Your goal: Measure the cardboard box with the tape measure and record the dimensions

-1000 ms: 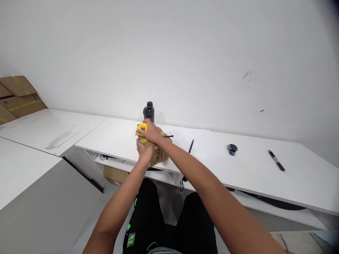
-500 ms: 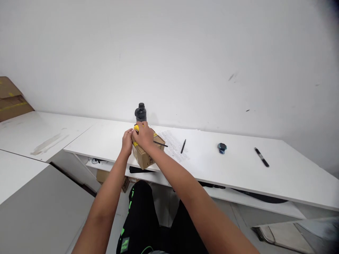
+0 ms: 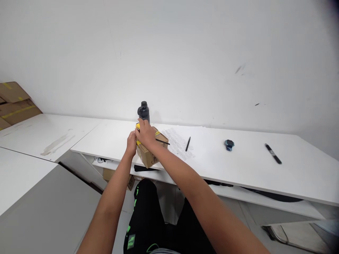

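A small brown cardboard box (image 3: 147,158) stands at the bench's front edge, with yellow tape strips and dark handwriting on it. My right hand (image 3: 147,133) reaches over its top, fingers closed round a roll of yellow tape (image 3: 137,125) that is mostly hidden. Against the box's left side, my left hand (image 3: 131,143) is closed, its fingertips close to the right hand. A thin black stick (image 3: 162,141) lies across the box top, partly under my right wrist. Just behind the hands stands a dark bottle (image 3: 143,111).
A printed sheet (image 3: 176,141) and a black pen (image 3: 188,144) lie right of the box. Further right on the white bench (image 3: 249,165) are a blue-black watch (image 3: 229,144) and a black marker (image 3: 273,153). Larger cartons (image 3: 19,106) are stacked at far left.
The whole view has shifted, so the bench things appear further right. Both hands stay at the box; less of the yellow roll shows past my right hand.
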A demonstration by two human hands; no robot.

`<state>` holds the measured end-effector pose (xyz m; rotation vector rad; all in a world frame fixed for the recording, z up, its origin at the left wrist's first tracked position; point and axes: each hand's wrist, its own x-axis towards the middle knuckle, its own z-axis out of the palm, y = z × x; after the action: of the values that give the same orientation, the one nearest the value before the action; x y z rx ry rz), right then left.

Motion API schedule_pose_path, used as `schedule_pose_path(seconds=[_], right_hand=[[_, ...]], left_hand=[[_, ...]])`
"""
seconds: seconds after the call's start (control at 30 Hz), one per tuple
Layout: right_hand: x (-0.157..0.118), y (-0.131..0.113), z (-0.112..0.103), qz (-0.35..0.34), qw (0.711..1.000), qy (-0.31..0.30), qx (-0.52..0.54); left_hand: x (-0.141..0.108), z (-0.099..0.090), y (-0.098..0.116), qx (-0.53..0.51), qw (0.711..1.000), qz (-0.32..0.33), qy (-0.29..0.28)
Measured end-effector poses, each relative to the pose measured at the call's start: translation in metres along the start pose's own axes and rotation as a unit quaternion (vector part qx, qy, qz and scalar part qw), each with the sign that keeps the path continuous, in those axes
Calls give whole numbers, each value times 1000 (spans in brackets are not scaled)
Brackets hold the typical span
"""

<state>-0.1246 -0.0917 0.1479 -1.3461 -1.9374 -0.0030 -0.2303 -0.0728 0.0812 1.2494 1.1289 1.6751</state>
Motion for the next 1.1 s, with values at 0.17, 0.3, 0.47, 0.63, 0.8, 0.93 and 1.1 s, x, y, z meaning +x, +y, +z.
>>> schedule_pose_path(seconds=[0.17,0.3,0.47,0.63,0.8,0.93,1.1], right_hand=[[1,0,2,1,1000,-6,6],[2,2,2,20,1000,-11,-13],[1,8,-7,-8,997,-68,-36],[-1,5,-14,-12,994,-100,-45],[-21,-2,-23,-1,993,-95,-66],[-48,-6,-37,14,994,-68,-82],[-69,-11,-52,43,993,-66,-91]], left_hand=[[-1,-1,2,19,999,-29,-4],[0,-2,4,38,998,-42,15],[0,0,5,42,998,-43,27],[-2,-1,6,56,997,-45,29],[-2,-4,10,77,995,-53,27],[-3,-5,15,101,993,-59,27],[-1,-3,18,123,990,-59,28]])
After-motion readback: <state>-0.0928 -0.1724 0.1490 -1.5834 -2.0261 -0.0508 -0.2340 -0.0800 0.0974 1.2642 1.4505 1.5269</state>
